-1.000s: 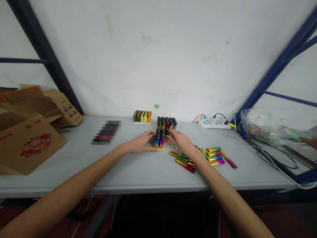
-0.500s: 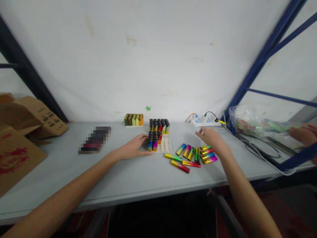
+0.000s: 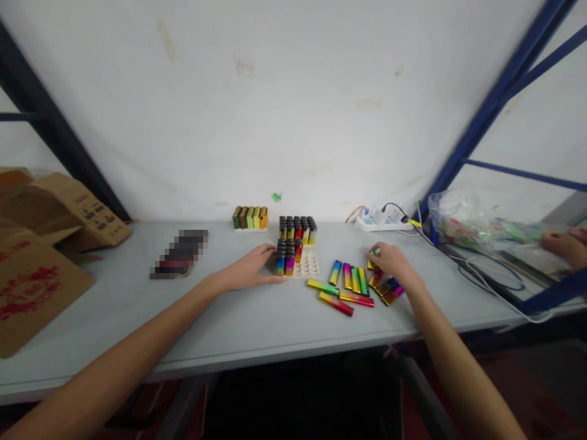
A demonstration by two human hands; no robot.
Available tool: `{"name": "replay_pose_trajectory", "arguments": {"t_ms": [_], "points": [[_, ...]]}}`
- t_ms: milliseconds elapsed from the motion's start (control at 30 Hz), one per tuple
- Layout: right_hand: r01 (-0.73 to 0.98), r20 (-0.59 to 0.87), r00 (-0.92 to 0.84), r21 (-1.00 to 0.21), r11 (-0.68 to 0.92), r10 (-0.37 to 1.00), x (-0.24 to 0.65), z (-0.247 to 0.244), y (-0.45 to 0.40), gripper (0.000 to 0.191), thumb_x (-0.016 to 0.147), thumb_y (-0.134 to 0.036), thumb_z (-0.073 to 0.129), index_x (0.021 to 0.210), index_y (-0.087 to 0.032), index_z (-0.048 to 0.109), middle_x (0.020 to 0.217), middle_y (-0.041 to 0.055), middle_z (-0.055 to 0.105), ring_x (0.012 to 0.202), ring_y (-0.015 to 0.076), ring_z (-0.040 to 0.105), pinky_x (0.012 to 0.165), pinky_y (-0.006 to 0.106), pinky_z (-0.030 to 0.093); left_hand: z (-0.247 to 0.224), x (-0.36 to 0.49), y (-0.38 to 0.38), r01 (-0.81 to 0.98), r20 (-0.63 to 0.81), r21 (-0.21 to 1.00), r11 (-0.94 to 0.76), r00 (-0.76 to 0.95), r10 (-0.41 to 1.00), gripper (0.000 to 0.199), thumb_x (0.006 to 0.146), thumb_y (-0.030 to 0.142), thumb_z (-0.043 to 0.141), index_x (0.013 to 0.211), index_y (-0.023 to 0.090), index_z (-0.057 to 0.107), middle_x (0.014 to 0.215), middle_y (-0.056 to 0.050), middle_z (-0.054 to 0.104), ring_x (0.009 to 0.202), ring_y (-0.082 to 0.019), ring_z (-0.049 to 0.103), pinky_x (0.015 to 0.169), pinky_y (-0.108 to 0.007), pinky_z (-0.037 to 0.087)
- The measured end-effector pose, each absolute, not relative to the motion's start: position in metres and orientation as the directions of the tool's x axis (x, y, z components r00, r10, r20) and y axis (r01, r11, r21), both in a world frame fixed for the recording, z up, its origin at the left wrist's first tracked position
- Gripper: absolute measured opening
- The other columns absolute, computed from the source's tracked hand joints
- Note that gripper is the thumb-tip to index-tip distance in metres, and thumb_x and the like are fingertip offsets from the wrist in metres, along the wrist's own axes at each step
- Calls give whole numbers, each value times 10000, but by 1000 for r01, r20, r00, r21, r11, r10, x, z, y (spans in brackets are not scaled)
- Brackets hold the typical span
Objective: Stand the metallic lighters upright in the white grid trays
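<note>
My left hand (image 3: 251,267) is at the left side of a white tray (image 3: 308,266) with round holes, its thumb along the front edge and its fingertips behind, holding the tray. Upright lighters with black tops (image 3: 285,260) fill the tray's left part; a red one stands further right. At the pile on the right, my right hand (image 3: 387,260) is closed on a green-and-yellow lighter (image 3: 372,260), partly hidden by the fingers. Around it lie several shiny multicoloured lighters (image 3: 348,276), some under the hand. A red-and-yellow lighter (image 3: 337,304) lies nearest the table's front edge.
Behind the tray stand a full block of black-topped lighters (image 3: 298,231) and a block of green-to-orange lighters (image 3: 250,219). A power strip (image 3: 380,222) with cables lies by the wall. Cardboard boxes (image 3: 41,281) stand left, beyond a blurred dark object (image 3: 180,253). Another person's hand (image 3: 564,244) shows far right.
My right hand has come down onto the lighter pile and closed on one lighter; the lighters beneath have shifted and spread. My left hand stays at the tray.
</note>
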State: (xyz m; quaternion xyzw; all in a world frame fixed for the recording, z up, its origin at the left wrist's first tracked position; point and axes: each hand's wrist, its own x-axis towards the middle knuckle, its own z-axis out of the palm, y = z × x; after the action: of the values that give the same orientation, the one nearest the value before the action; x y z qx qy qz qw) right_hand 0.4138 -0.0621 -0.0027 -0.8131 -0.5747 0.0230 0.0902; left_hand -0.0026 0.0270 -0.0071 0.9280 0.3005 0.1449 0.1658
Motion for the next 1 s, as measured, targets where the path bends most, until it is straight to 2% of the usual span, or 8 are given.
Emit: {"name": "replay_pose_trajectory", "arguments": {"t_ms": [200, 300, 367, 500, 633, 767, 867, 1000], "points": [[867, 193, 277, -474, -157, 941, 402, 7, -48, 256, 968, -369, 635, 1002, -140, 746, 987, 151, 797, 917, 276, 754, 819, 347, 553, -8, -1, 27, 523, 154, 391, -757, 774, 614, 827, 868, 770, 644, 1407, 149, 561, 1470, -187, 551, 1375, -354, 533, 1211, -438, 398], [612, 209, 260, -791, 7, 943, 390, 16, -46, 333, 939, -502, 653, 933, -170, 660, 971, 103, 751, 827, 240, 747, 758, 360, 593, -7, -1, 27, 524, 153, 396, -754, 772, 617, 826, 862, 768, 649, 1397, 144, 568, 1458, -182, 560, 1369, -356, 538, 1212, -434, 398], [391, 229, 198, -910, 137, 953, 375, 24, -43, 430, 892, -606, 683, 969, -192, 594, 1052, 82, 719, 773, 193, 729, 736, 355, 602, -6, 0, 27, 527, 147, 399, -750, 771, 620, 832, 858, 766, 654, 1397, 138, 569, 1460, -187, 557, 1370, -361, 537, 1212, -436, 398], [189, 315, 2, -932, 309, 949, 334, 41, -33, 493, 869, -678, 677, 1018, -234, 525, 877, -11, 660, 595, 94, 562, 603, 257, 499, -7, -1, 27, 527, 146, 391, -755, 774, 616, 842, 865, 772, 644, 1400, 126, 566, 1469, -199, 542, 1373, -368, 532, 1214, -446, 396], [108, 312, -32, -943, 314, 949, 294, 44, -24, 450, 905, -693, 614, 1028, -274, 504, 637, -113, 366, 465, 84, 290, 444, 201, 239, -8, -2, 27, 510, 175, 386, -769, 778, 604, 822, 869, 776, 642, 1381, 136, 585, 1441, -187, 567, 1355, -363, 548, 1205, -435, 406], [292, 404, 77, -883, 367, 911, 276, 28, -23, 512, 940, -733, 514, 822, -235, 531, 593, -79, 368, 493, 105, 316, 467, 243, 253, -11, -2, 28, 490, 197, 387, -781, 784, 589, 813, 878, 769, 642, 1400, 149, 578, 1445, -177, 571, 1354, -357, 548, 1195, -425, 414], [484, 467, 155, -804, 346, 871, 272, 17, -27, 599, 938, -730, 492, 614, -230, 427, 559, -48, 365, 537, 116, 352, 526, 272, 275, -13, -2, 29, 493, 189, 381, -782, 786, 588, 824, 884, 766, 635, 1416, 142, 559, 1452, -185, 565, 1352, -354, 547, 1181, -425, 426], [611, 486, 206, -742, 276, 849, 267, 12, -31, 543, 895, -641, 487, 556, -249, 328, 533, -46, 296, 549, 118, 316, 555, 288, 234, -14, -2, 29, 503, 176, 380, -776, 784, 595, 837, 886, 770, 624, 1422, 132, 542, 1481, -200, 542, 1381, -354, 525, 1200, -427, 404]]}}
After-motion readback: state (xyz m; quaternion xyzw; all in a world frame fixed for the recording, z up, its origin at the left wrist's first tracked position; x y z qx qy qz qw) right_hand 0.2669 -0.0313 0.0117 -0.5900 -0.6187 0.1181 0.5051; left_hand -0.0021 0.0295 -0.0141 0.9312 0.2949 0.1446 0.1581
